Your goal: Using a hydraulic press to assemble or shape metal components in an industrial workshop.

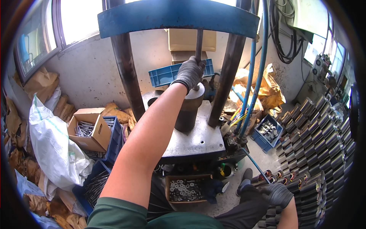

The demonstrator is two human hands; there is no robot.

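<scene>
My left hand (189, 73), in a grey knit glove, reaches forward under the blue press beam (179, 18). Its fingers are closed around the lower part of an upright dark metal rod (199, 44). Just below the hand stands a thick dark metal cylinder (187, 114) on the press's pale steel bed (190, 145); my forearm hides part of it. Low on the right, my right hand (279, 194), also gloved, is closed at the end of a thin blue lever (254, 164) that slopes down from the hose fittings beside the press.
Dark steel columns (127, 72) flank the bed. Stacked metal cylinders (316, 141) crowd the right. A blue crate of metal parts (268, 133) sits near them. At left are a carton of pins (89, 133) and a white sack (57, 145). A box of washers (187, 190) lies below.
</scene>
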